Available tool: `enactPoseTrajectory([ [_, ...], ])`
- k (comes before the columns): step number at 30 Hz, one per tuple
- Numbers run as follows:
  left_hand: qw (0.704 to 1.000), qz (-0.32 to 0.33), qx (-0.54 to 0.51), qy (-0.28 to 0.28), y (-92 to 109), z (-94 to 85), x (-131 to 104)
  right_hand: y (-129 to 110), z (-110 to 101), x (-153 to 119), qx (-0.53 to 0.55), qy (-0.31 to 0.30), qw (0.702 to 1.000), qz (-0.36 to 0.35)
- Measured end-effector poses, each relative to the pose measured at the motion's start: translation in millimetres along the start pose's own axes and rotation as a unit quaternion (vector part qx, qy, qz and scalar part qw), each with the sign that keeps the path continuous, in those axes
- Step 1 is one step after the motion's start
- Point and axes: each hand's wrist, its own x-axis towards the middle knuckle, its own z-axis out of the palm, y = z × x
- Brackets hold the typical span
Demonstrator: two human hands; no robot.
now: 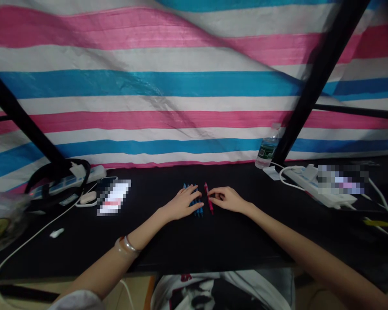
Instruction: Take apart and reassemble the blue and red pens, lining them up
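Left fingers: slightly spread over several blue pens, exact count hidden
Right fingers: curled at one red pen, beside the blue ones; cannot tell if pinched
Left hand: palm down, two bracelets behind
Right hand: angled inward

At seven o'clock, a silver bangle and a pale, translucent bangle circle the left wrist, with a light short sleeve below. At six o'clock, a white top shows black printing and red lettering.
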Motion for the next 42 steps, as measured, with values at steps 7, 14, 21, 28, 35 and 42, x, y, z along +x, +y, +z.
enactPoseTrajectory([
  [7, 1.0, 0.002, 0.007, 0.021, 0.1, 3.5, 1.2, -1.9, -2.3, 0.2, 0.0, -0.011, 1.0, 0.005],
  [14, 1.0, -0.014, 0.005, 0.016, 4.0, 2.3, 1.3, -1.1, -1.6, 0.7, -0.005, -0.012, 1.0, 0.008],
  [21, 0.999, -0.022, -0.002, 0.027, 5.3, 3.5, 1.0, -4.0, -3.6, 0.0, -0.009, -0.02, 1.0, 0.015],
  [28, 0.999, -0.026, -0.014, 0.036, 4.7, 4.7, 0.6, -5.9, -3.0, 0.0, -0.008, -0.021, 0.999, 0.024],
  [35, 0.996, -0.018, -0.02, 0.09, -2.8, 6.9, 2.7, -9.2, -3.8, 0.3, -0.016, -0.027, 0.998, 0.048],
  [42, 0.992, -0.004, -0.016, 0.123, -0.3, 3.5, 1.9, -3.6, -1.1, 0.1, -0.058, 0.013, 0.997, 0.048],
])
